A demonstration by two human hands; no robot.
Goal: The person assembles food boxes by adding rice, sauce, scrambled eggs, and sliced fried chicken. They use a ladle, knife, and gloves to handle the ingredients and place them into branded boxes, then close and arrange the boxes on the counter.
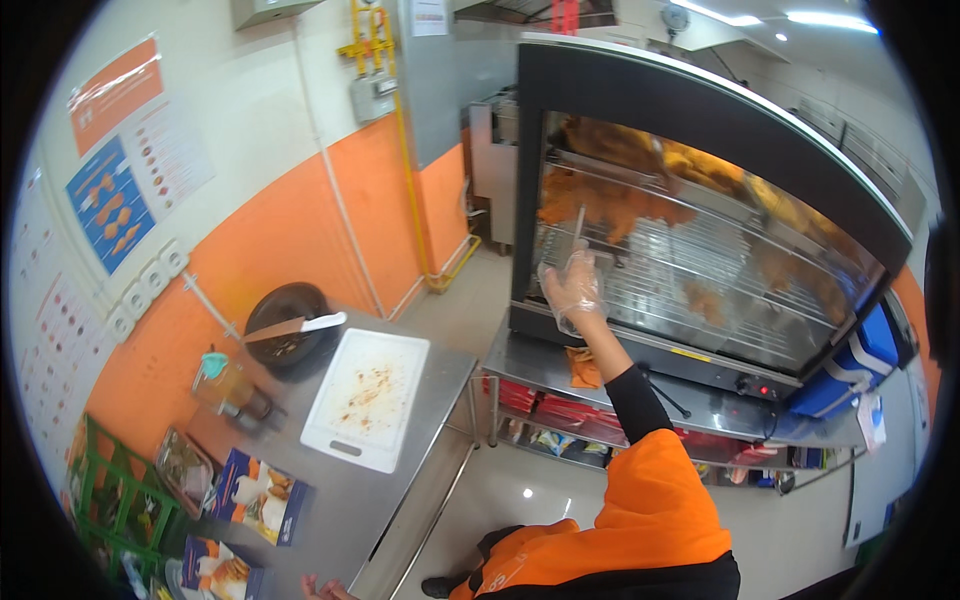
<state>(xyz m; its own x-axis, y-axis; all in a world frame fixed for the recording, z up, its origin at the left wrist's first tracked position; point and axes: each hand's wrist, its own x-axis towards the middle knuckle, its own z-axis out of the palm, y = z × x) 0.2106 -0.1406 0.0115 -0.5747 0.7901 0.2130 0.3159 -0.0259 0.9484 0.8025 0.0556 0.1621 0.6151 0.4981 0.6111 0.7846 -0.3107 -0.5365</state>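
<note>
My right hand [574, 288], in a clear plastic glove, is raised at the left part of the glass front of a black food warming cabinet [690, 95]. Its fingers look curled, and a thin pale bar [580, 222] rises just above them; what they grip is unclear. Behind the glass, browned fried chicken [615, 205] lies on wire racks [715, 265], with more pieces higher up under warm light. Only some bare fingertips of my left hand [325, 588] show at the lower edge, beside the steel table [335, 500]; the rest is cut off.
A crumb-covered white cutting board [365, 400] lies on the table. Beyond it, a knife [295, 327] rests across a dark round bowl [285, 300]. Printed boxes [262, 495] and green crates [115, 490] stand left. Below the cabinet is a steel shelf stand [530, 365]; a blue cooler bag [850, 370] sits right.
</note>
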